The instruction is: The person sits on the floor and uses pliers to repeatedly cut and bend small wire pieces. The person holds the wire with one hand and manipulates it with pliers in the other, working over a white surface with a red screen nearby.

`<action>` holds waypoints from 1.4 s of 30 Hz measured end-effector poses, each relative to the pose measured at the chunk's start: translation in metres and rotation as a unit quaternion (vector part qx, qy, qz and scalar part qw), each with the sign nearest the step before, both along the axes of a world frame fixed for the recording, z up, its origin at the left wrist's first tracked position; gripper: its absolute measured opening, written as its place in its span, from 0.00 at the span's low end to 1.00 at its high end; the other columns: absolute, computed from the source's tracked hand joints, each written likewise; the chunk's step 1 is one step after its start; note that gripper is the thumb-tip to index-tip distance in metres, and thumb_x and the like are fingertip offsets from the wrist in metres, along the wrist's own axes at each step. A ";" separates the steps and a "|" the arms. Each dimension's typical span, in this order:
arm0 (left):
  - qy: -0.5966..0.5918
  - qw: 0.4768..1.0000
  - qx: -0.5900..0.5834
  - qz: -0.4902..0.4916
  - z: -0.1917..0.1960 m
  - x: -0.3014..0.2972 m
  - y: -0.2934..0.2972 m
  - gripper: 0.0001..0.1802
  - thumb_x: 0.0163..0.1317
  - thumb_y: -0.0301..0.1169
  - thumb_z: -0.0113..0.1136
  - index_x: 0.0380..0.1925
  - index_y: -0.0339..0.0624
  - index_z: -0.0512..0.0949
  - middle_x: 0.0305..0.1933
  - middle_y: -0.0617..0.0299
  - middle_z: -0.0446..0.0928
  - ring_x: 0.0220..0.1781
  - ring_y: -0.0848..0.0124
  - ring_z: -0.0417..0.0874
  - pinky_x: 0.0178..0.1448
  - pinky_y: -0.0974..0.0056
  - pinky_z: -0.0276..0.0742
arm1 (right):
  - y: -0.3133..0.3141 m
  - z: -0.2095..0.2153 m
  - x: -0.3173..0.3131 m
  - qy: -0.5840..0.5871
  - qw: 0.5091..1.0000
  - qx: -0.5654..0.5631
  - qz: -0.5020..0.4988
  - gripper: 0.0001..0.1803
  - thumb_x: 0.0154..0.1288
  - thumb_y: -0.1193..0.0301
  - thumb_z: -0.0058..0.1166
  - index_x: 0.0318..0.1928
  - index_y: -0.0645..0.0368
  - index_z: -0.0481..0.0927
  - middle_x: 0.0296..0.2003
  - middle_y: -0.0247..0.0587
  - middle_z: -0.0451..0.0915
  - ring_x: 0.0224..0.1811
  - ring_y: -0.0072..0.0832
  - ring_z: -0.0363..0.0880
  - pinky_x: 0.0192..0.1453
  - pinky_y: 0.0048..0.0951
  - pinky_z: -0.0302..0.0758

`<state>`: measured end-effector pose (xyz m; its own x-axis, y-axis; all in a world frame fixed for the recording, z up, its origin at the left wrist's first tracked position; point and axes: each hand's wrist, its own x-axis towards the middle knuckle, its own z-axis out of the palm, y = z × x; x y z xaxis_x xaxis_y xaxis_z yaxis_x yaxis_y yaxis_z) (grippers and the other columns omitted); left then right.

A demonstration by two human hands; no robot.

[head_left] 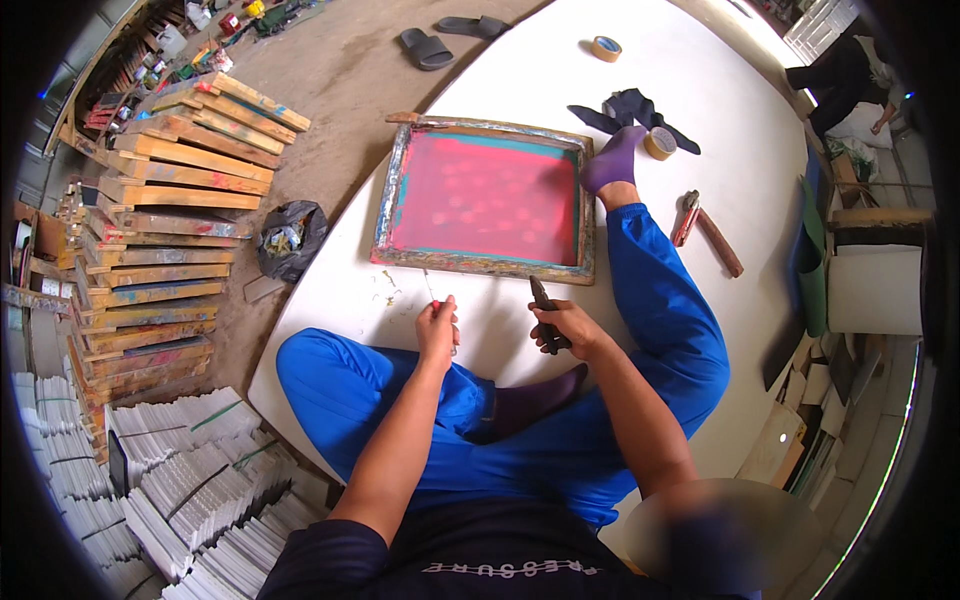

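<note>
On the white surface before me lies a screen-printing frame (480, 262) with a worn wooden border and pink-and-teal mesh (480, 195). My left hand (437, 332) is closed around a thin screwdriver (436, 305) with a red handle, its shaft pointing at the near edge of the frame. Dark pliers (542, 297) are gripped in my right hand (572, 328), their jaws just short of the same edge. Whether either tool touches the wood I cannot tell. Small yellowish bits (385, 290) lie by the frame's near left corner. My foot (614, 160) rests against its right side.
A red-handled tool (687, 218) and a hammer-like wooden handle (721, 243) lie right of my leg. Tape rolls (659, 143) (606, 48) and dark cloth (630, 108) sit farther off. Stacked wooden frames (160, 270) stand left; another person (850, 85) is far right.
</note>
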<state>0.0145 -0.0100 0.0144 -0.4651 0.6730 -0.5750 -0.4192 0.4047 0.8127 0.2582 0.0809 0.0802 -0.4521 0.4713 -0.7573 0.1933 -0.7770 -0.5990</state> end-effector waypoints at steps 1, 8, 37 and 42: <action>-0.001 1.000 0.006 -0.016 0.000 0.009 0.002 0.16 0.68 0.40 0.63 0.28 0.39 0.75 0.23 0.66 0.71 0.11 0.79 0.66 0.12 0.70 0.61 | 0.004 0.008 0.004 -0.026 1.000 -0.003 -0.003 0.20 0.71 0.62 0.56 0.54 0.63 0.74 0.35 0.46 0.81 0.33 0.33 0.83 0.33 0.35 0.80; 0.001 0.998 0.004 -0.067 -0.008 0.025 0.005 0.17 0.68 0.40 0.63 0.28 0.39 0.75 0.22 0.65 0.71 0.10 0.79 0.65 0.12 0.70 0.59 | 0.020 0.002 0.024 -0.130 0.991 0.026 0.007 0.23 0.72 0.59 0.54 0.55 0.66 0.71 0.39 0.50 0.82 0.37 0.39 0.85 0.35 0.44 0.80; -0.010 0.997 -0.013 -0.082 -0.008 0.023 0.018 0.15 0.68 0.40 0.62 0.31 0.40 0.74 0.24 0.66 0.70 0.11 0.79 0.66 0.13 0.71 0.60 | -0.001 -0.032 -0.011 -0.481 0.828 0.282 0.054 0.23 0.65 0.56 0.52 0.42 0.67 0.83 0.39 0.63 0.84 0.45 0.59 0.82 0.55 0.51 0.77; -0.018 0.997 -0.003 -0.070 -0.003 0.021 0.014 0.15 0.67 0.39 0.63 0.31 0.40 0.74 0.24 0.66 0.70 0.11 0.79 0.67 0.13 0.70 0.60 | -0.006 -0.034 -0.014 -0.489 0.815 0.309 0.044 0.22 0.66 0.56 0.51 0.42 0.65 0.83 0.38 0.64 0.83 0.45 0.61 0.82 0.54 0.53 0.77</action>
<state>0.0356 0.0041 0.0111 -0.3452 0.7264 -0.5943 -0.3865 0.4670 0.7953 0.2440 0.0748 0.0457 0.1721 0.8975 -0.4060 0.8515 -0.3427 -0.3968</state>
